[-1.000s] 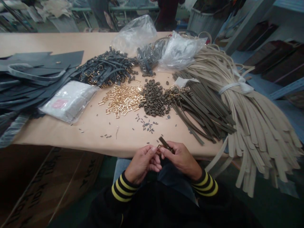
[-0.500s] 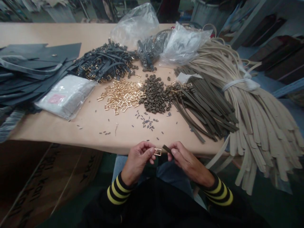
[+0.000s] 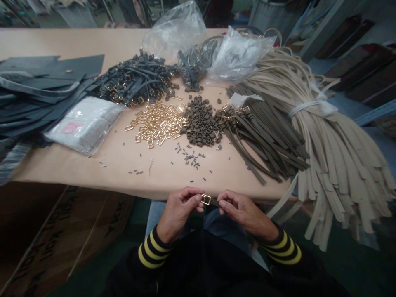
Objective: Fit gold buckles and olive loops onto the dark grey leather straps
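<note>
Left hand [image 3: 177, 214]: thumb and fingers clamped on a gold rectangular buckle [image 3: 206, 200]. Right hand [image 3: 244, 212]: fingers pinched together on a narrow dark strap [image 3: 215, 202], its end against the buckle; cannot tell if threaded through. Both held together just off the near edge of the worktop [image 3: 93, 169], above the lap. Black sleeves with yellow stripes [image 3: 153, 252].

Nearest on the worktop: scattered small dark pieces [image 3: 188, 159]. Beyond: loose gold buckles [image 3: 156, 123], a heap of dark brown loops [image 3: 201, 121], olive straps [image 3: 262, 136]. Right: beige straps [image 3: 334, 144] tied with a white band [image 3: 306, 107]. Left: a sealed packet [image 3: 85, 123], dark leather panels [image 3: 40, 82], buckled dark straps [image 3: 136, 80]. Far edge: clear plastic bags [image 3: 239, 55].
</note>
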A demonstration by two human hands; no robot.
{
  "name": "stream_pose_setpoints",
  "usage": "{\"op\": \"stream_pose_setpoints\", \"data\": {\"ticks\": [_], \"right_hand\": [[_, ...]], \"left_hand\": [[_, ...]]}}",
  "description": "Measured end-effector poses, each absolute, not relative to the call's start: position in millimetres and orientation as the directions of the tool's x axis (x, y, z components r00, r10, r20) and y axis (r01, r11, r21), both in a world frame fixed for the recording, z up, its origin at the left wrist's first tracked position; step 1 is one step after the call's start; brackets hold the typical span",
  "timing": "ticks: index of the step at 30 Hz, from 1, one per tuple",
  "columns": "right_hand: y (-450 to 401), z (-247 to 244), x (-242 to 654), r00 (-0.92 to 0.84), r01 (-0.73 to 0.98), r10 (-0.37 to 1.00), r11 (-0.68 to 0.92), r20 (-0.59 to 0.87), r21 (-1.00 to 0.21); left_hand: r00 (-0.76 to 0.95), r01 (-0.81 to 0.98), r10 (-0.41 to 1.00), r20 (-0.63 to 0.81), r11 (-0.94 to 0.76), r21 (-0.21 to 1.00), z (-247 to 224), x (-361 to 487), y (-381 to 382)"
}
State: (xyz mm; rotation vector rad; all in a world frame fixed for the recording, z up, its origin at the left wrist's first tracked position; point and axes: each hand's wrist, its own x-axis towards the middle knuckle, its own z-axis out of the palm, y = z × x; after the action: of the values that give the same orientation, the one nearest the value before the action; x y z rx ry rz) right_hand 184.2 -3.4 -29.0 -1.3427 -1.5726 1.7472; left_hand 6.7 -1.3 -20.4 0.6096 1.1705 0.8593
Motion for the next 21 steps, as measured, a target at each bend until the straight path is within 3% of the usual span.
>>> {"op": "stream_pose_setpoints", "data": {"ticks": [9,13,16,19,21], "right_hand": [[-4.8,-29.4,179.1,-0.508,0.166,0.789,-0.303,-0.345,-0.938],[-8.7,-25.8,169.2,-0.455,0.170,0.839,-0.246,-0.298,-0.954],[-12.4,-22.2,164.6,-0.374,0.278,0.913,-0.056,-0.161,-0.959],[-13.5,-22.5,165.9,-0.412,0.349,0.909,0.216,0.058,-0.912],[-12.5,-24.7,168.5,-0.445,0.340,0.890,0.274,0.103,-0.900]], "left_hand": [[0.258,-0.313,0.742,-0.618,0.670,0.674,-15.1,12.5,-5.5],[0.253,-0.280,0.773,-0.582,0.635,0.720,-19.4,18.4,-6.4],[0.220,-0.264,0.799,-0.560,0.602,0.754,-21.9,20.9,-5.2],[0.242,-0.283,0.790,-0.563,0.613,0.738,-22.7,21.4,-4.9],[0.249,-0.305,0.785,-0.567,0.619,0.724,-22.6,21.3,-6.0]]}}
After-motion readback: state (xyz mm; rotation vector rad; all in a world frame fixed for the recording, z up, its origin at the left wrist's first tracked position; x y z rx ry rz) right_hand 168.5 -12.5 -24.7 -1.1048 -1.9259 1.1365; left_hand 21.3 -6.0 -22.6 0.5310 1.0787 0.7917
